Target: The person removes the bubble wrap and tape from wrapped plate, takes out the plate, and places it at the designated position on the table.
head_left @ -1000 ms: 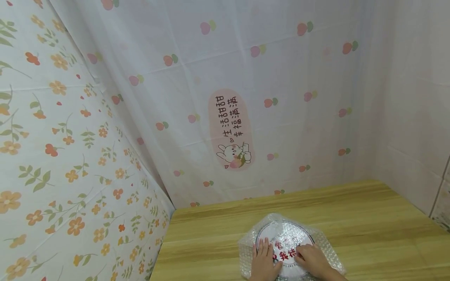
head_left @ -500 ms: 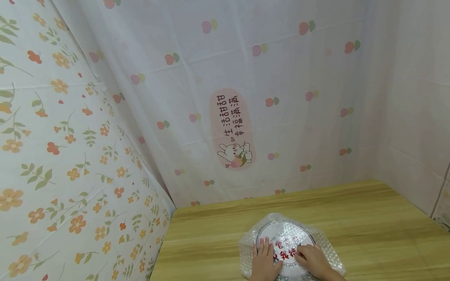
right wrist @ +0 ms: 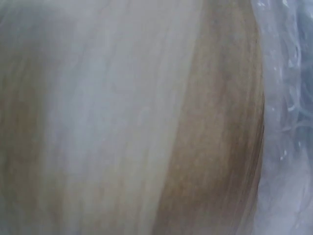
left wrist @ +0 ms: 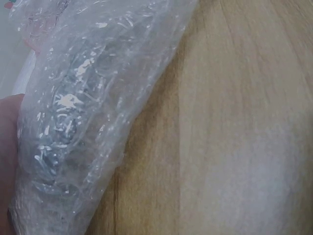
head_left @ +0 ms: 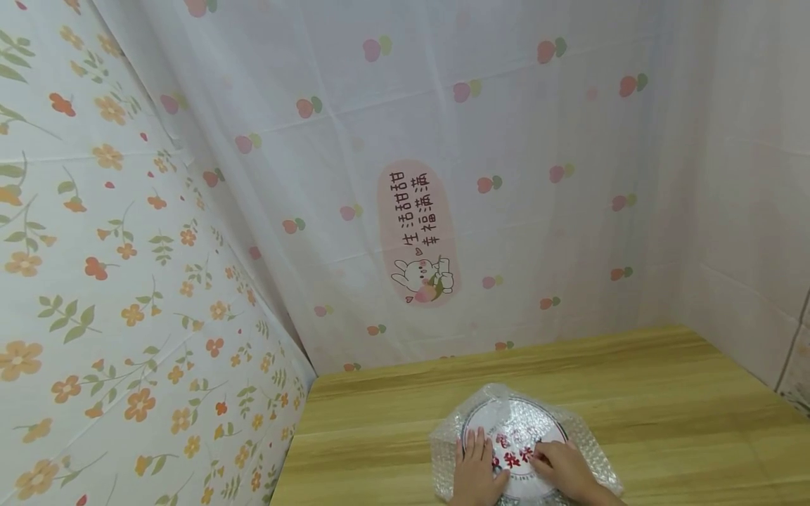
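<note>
A round white disc (head_left: 525,419) with a dark ring near its edge and red lettering lies on the table, inside clear bubble wrap (head_left: 448,437). My left hand (head_left: 474,472) rests on the left part of the wrapped disc, fingers straight and spread. On the right part, my right hand (head_left: 565,469) has its fingers curled, with the tips pinching at the wrap over the lettering. In the left wrist view, the wrap (left wrist: 93,98) slopes down to the wood beside an edge of my left hand (left wrist: 7,161). A strip of wrap (right wrist: 286,117) shows in the right wrist view.
The wood-grain table (head_left: 664,393) extends beyond the disc to a pale curtain (head_left: 525,232) with small fruit prints. A floral cloth (head_left: 158,316) hangs along the left side. At the right stands a pale tiled wall (head_left: 747,211).
</note>
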A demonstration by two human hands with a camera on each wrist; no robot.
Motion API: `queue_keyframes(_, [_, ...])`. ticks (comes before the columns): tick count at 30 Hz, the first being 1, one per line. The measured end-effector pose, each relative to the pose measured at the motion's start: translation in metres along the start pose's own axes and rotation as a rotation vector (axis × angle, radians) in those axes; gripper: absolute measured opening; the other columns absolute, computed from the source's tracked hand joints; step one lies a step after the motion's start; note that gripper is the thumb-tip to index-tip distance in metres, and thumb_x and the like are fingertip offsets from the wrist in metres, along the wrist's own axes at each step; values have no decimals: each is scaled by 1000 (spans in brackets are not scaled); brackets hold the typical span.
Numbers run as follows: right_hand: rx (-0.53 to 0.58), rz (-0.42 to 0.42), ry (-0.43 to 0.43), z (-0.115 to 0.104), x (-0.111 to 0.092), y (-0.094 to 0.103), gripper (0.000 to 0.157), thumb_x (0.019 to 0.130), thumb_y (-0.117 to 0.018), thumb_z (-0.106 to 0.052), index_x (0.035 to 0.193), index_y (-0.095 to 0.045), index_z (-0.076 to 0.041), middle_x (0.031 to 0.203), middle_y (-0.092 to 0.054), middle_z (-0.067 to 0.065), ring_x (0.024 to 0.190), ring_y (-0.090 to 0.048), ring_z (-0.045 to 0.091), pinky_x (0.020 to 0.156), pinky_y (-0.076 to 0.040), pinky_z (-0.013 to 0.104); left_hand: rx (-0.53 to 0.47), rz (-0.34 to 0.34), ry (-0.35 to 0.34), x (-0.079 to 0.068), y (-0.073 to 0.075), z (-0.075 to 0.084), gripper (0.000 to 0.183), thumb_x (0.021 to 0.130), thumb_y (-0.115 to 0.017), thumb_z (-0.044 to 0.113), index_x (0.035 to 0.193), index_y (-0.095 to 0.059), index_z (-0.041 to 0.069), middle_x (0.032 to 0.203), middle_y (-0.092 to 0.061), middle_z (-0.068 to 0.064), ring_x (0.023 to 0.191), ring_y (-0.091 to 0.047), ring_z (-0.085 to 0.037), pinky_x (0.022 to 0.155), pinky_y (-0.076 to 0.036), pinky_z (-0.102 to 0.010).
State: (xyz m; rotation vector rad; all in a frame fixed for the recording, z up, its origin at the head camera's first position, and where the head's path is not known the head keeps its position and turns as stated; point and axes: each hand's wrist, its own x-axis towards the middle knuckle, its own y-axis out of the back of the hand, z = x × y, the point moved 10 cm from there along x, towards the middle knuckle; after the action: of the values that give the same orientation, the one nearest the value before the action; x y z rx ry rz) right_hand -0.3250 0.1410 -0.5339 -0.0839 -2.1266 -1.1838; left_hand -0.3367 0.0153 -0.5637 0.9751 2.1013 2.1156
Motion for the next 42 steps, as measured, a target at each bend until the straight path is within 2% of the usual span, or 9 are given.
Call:
queue_keyframes(7, [27, 24, 1, 0, 3, 4, 29, 70, -71, -15, 59, -46, -26, 55, -32, -26, 50, -30, -6, 53, -23, 26, -18, 3, 4, 2, -1, -1, 59, 81, -47, 54, 118, -57, 9, 130, -47, -7, 121, -39, -24, 94, -28, -41])
queue_keyframes(14, [18, 36, -1, 0, 4, 6, 31, 69, -71, -15, 59, -44, -27, 55, -30, -26, 50, -29, -7, 52, -22, 26, -41, 34, 4, 3, -2, 0, 58, 81, -47, 52, 118, -58, 9, 129, -47, -8, 121, -40, -24, 94, -28, -41])
queue_keyframes(19, [27, 39, -8, 1, 3, 6, 31, 69, -70, -15, 59, -43, -27, 54, -29, -26, 50, -29, -7, 52, -22, 25, -35, 108, -19, 0, -4, -1, 59, 84, -42, 53, 121, -55, 9, 135, -41, -6, 127, -30, -21, 103, -14, -39])
queue_keyframes(21, [31, 40, -7, 1, 2, 6, 31, 70, -70, -15, 59, -43, -27, 54, -28, -26, 50, -28, -7, 52, -22, 25, -34, 109, -20, -1, -4, -1, 59, 84, -41, 54, 121, -54, 9, 136, -39, -5, 128, -28, -20, 104, -10, -37])
queue_keyframes(24, [38, 46, -2, 1, 1, 5, 32, 69, -71, -15, 59, -43, -27, 54, -27, -26, 50, -28, -7, 52, -22, 25, -32, 88, -13, -1, -6, -2, 59, 83, -44, 54, 120, -56, 9, 134, -42, -7, 125, -33, -22, 101, -17, -40])
queue_keyframes(25, [41, 49, -1, 1, 1, 6, 32, 69, -71, -15, 59, -43, -27, 54, -27, -26, 50, -28, -8, 52, -22, 25, -41, 62, 0, -1, -2, -1, 58, 81, -47, 53, 116, -59, 8, 130, -47, -7, 121, -39, -22, 98, -23, -39])
queue_keyframes(28, [48, 59, 1, 0, 0, 6, 32, 69, -71, -15, 60, -44, -27, 55, -26, -26, 50, -27, -7, 53, -22, 25, -32, 22, 8, 0, -6, -1, 58, 80, -48, 53, 116, -59, 9, 129, -48, -7, 120, -41, -24, 93, -29, -41])
queue_keyframes(37, [97, 55, -9, 2, -1, 5, 30, 72, -70, -14, 60, -46, -28, 54, -27, -26, 49, -26, -8, 53, -22, 25, -8, 11, -8, 0, -5, 0, 59, 80, -47, 54, 116, -59, 9, 129, -48, -8, 120, -40, -25, 93, -30, -42])
queue_keyframes(42, [104, 81, 6, 2, -3, 6, 31, 70, -70, -12, 60, -46, -28, 54, -27, -26, 48, -26, -9, 53, -24, 26, -13, 1, -8, 0, -6, 0, 58, 80, -48, 53, 116, -59, 8, 129, -48, -8, 120, -41, -25, 93, -29, -43])
